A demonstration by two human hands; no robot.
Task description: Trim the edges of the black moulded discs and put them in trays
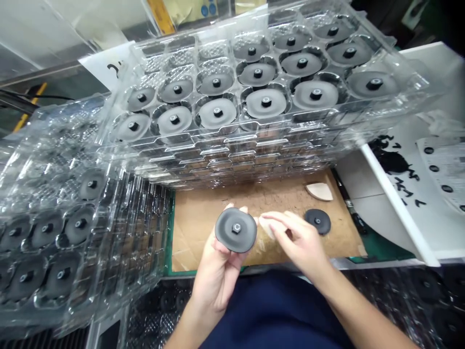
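My left hand [225, 271] is closed around a round, dark grey rubber-like disc [225, 231] with a raised hub at its centre. The disc is held up above the cardboard, hub side facing me. Just to its right, my right hand [300, 237] pinches a small pale piece [267, 227], whose kind I cannot make out. The pale piece is close to the disc's edge; whether they touch is unclear. Beyond the right hand, another dark disc [324, 220] lies on the cardboard sheet [203, 208]. A cream wedge-shaped piece [319, 191] rests behind it.
A tall stack of clear plastic trays [232, 145], its top tray holding several discs, stands behind the cardboard. More clear trays [119, 232] with discs stand at left. A white panel edge [399, 206] and printed sheets [445, 169] are at right. A black pen-like object [350, 206] lies alongside.
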